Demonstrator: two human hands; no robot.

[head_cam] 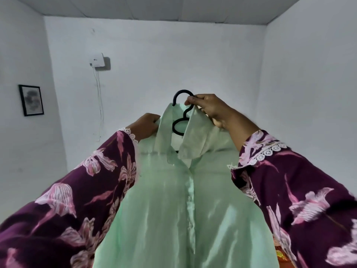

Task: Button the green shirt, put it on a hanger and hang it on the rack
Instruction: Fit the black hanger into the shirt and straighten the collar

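The pale green shirt (pixel 173 209) hangs in front of me on a black plastic hanger (pixel 182 105), its front placket closed down the middle and its collar standing up. My right hand (pixel 210 110) pinches the hanger's neck just below the hook, together with the right collar edge. My left hand (pixel 145 125) grips the shirt's left shoulder beside the collar. The hook curves up to the left, free in the air. No rack shows in the head view.
White walls close the room ahead and at both sides. A white box (pixel 97 59) with cables hanging down is fixed on the back wall. A framed picture (pixel 31 100) hangs on the left wall. My purple flowered sleeves (pixel 77 190) fill the lower corners.
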